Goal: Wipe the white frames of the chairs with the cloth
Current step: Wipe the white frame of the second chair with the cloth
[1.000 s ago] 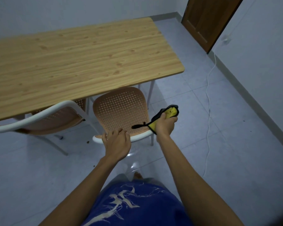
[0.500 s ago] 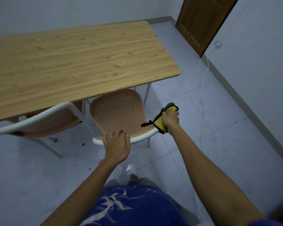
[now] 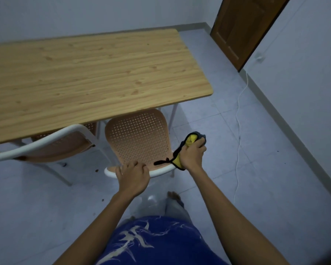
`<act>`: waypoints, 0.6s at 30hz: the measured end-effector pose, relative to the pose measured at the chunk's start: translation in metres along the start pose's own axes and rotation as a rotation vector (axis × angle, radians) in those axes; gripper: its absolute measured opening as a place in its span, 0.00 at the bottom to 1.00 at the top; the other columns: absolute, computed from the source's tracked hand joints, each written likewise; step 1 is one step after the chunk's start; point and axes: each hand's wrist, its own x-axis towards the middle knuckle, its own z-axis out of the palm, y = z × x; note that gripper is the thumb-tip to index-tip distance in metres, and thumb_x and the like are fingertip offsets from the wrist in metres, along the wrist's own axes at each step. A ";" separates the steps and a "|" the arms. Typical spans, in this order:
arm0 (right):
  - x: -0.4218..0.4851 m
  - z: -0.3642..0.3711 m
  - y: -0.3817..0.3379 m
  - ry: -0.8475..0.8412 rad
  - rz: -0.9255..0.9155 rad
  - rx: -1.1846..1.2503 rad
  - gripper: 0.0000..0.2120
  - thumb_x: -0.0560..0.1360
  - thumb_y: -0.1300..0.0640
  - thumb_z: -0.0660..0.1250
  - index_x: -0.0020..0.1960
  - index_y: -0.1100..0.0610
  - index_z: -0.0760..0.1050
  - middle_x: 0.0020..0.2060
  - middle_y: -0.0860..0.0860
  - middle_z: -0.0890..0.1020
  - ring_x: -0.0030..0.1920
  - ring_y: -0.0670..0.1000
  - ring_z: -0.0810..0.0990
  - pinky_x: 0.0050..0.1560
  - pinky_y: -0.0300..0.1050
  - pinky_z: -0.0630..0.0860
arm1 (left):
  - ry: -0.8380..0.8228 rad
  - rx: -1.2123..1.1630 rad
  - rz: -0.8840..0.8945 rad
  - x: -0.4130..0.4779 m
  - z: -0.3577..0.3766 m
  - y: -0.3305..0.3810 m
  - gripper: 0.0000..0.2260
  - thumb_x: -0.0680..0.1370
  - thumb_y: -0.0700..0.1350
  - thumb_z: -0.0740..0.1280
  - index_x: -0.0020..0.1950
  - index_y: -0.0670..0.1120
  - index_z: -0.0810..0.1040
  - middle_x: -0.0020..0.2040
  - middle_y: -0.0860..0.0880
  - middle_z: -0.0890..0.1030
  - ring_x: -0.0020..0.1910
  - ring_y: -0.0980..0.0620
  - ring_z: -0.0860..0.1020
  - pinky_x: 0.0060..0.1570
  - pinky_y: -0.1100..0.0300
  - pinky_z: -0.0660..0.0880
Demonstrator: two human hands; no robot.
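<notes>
Pale tiled floor (image 3: 256,169), dim room, nothing fancy. The yellow cloth (image 3: 190,140) is bunched in the right-hand grip (image 3: 192,156), fingers wrapped tight round it, and it's pressed onto the right end of the white frame (image 3: 159,172) of the near chair (image 3: 138,138). The left-hand grip (image 3: 133,175) is curled over the same rail further left, steadying it I'd say. That chair is tucked partly under the wooden bench (image 3: 84,73). A second chair (image 3: 46,139) sits to the left, and I can't tell if it's been wiped. Looks like mid-wipe on the first one. Next, I reckon, the cloth needs dragging along the rail, so the left-hand grip has to shift clear.
</notes>
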 end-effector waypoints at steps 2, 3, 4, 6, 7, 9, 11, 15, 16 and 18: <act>0.029 -0.013 -0.001 -0.054 0.039 -0.006 0.33 0.82 0.56 0.59 0.80 0.62 0.46 0.74 0.66 0.60 0.68 0.65 0.69 0.66 0.57 0.72 | 0.026 -0.003 -0.034 0.002 0.003 0.002 0.16 0.79 0.49 0.51 0.50 0.51 0.80 0.50 0.54 0.77 0.55 0.50 0.72 0.65 0.46 0.54; 0.045 -0.018 -0.002 -0.104 0.064 -0.023 0.29 0.82 0.56 0.59 0.78 0.62 0.51 0.72 0.66 0.64 0.66 0.64 0.72 0.62 0.55 0.73 | 0.052 -0.003 -0.056 0.003 0.005 0.004 0.18 0.78 0.50 0.50 0.49 0.52 0.80 0.49 0.55 0.77 0.54 0.51 0.73 0.65 0.46 0.54; 0.059 -0.023 -0.002 -0.154 0.095 -0.039 0.26 0.82 0.55 0.58 0.76 0.63 0.56 0.70 0.64 0.68 0.64 0.63 0.74 0.58 0.53 0.75 | 0.084 0.006 -0.073 0.002 0.006 0.006 0.19 0.76 0.51 0.49 0.48 0.52 0.80 0.47 0.55 0.78 0.53 0.51 0.74 0.65 0.46 0.54; 0.080 -0.031 -0.005 -0.245 0.117 -0.081 0.22 0.81 0.55 0.58 0.72 0.64 0.64 0.64 0.62 0.75 0.59 0.60 0.77 0.50 0.49 0.74 | 0.164 0.023 -0.127 0.003 0.009 0.014 0.19 0.74 0.52 0.49 0.43 0.52 0.80 0.45 0.55 0.80 0.49 0.51 0.75 0.65 0.44 0.54; 0.092 -0.033 -0.006 -0.287 0.109 -0.089 0.20 0.81 0.55 0.58 0.69 0.64 0.66 0.61 0.61 0.76 0.56 0.58 0.77 0.48 0.48 0.75 | 0.202 0.024 -0.153 0.005 0.011 0.019 0.19 0.74 0.52 0.49 0.40 0.53 0.79 0.43 0.54 0.80 0.47 0.51 0.75 0.65 0.42 0.56; 0.110 -0.036 -0.008 -0.398 0.110 -0.088 0.18 0.82 0.56 0.58 0.67 0.66 0.69 0.56 0.58 0.77 0.52 0.57 0.77 0.46 0.48 0.77 | 0.236 0.013 -0.176 0.012 0.015 0.033 0.18 0.74 0.53 0.49 0.38 0.52 0.77 0.43 0.53 0.81 0.46 0.51 0.75 0.66 0.41 0.58; 0.129 -0.038 -0.008 -0.542 0.112 -0.085 0.18 0.81 0.57 0.59 0.65 0.68 0.71 0.55 0.59 0.79 0.52 0.58 0.80 0.49 0.53 0.81 | 0.241 -0.026 -0.185 0.023 0.022 0.053 0.18 0.77 0.52 0.51 0.43 0.52 0.80 0.48 0.53 0.81 0.52 0.50 0.75 0.70 0.39 0.53; 0.162 -0.035 0.000 -0.722 0.160 -0.037 0.18 0.77 0.58 0.63 0.62 0.69 0.76 0.55 0.63 0.82 0.50 0.60 0.82 0.46 0.53 0.80 | 0.238 -0.129 -0.193 0.044 0.036 0.105 0.17 0.79 0.52 0.52 0.41 0.52 0.78 0.47 0.54 0.80 0.51 0.52 0.74 0.71 0.39 0.51; 0.170 -0.031 0.005 -0.740 0.183 -0.012 0.20 0.75 0.57 0.64 0.62 0.70 0.76 0.55 0.64 0.82 0.50 0.60 0.81 0.48 0.54 0.79 | 0.244 -0.083 -0.179 0.047 0.040 0.113 0.17 0.79 0.52 0.52 0.38 0.52 0.76 0.44 0.54 0.80 0.48 0.51 0.75 0.70 0.41 0.55; 0.202 -0.012 0.031 -0.775 0.258 0.074 0.24 0.72 0.55 0.67 0.63 0.70 0.76 0.60 0.66 0.81 0.52 0.62 0.81 0.56 0.59 0.78 | 0.255 0.030 -0.182 0.048 0.045 0.120 0.17 0.78 0.53 0.53 0.34 0.52 0.74 0.40 0.54 0.81 0.44 0.51 0.75 0.63 0.45 0.64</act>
